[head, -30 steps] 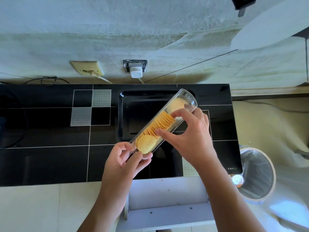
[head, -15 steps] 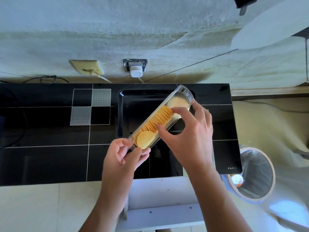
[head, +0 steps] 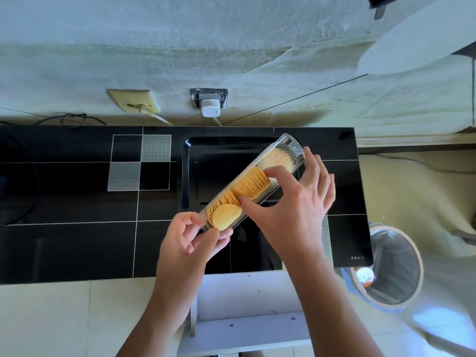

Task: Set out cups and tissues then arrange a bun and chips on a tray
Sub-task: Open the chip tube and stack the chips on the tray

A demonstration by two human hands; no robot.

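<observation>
Chip sleeve (head: 253, 180): one clear ribbed plastic trough, long and round-ended, held slantwise above the tray; embossed mark on its far end, too small to read.
Chips (head: 242, 193): one row of thin golden saddle-shaped crisps stacked on edge; too many to count; one lies flat-faced at the near end, a pale one at the far end.
Right hand (head: 296, 202): thumb and forefinger pinch a section of the stack in the middle of the sleeve; other fingers extended past the far end.
Left hand (head: 192, 240): fingers curled round the sleeve's near end, gripping it.
Tray (head: 195, 176): one glossy black rectangular tray with rounded corners and raised rim, on the table under the sleeve.
Table (head: 77, 240): glossy black top with thin white grid lines and two frosted dotted squares; small white marking at the right corner, illegible.
Wall fittings: one cream socket plate (head: 132, 101); one white plug adapter (head: 210, 109).
Waste bin (head: 389, 266): one round bin with clear liner, right of the table.
Stool (head: 247, 318): one pale wooden piece below the table edge.
</observation>
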